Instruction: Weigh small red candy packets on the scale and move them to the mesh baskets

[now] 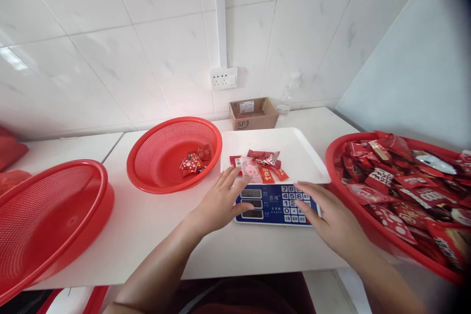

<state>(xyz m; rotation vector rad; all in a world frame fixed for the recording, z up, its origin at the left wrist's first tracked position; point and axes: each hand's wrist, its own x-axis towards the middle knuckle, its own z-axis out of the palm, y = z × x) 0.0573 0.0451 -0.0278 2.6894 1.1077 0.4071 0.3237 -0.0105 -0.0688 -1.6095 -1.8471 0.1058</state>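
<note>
Head view: wrapped packets [268, 174] piled on the white tray [294, 147] of the scale [273, 212]. Left hand [220, 201] spread, empty, beside packets — contact impossible to tell. Right hand [331, 211] open, empty, over keypad [289, 203]. Advisable for steady weighing — keeping both off the tray.

Packets [269, 161] on scale [300, 152], carton [259, 122] behind, full basket [328, 158] right, middle basket [156, 157] left, end basket [55, 221] farther left
</note>
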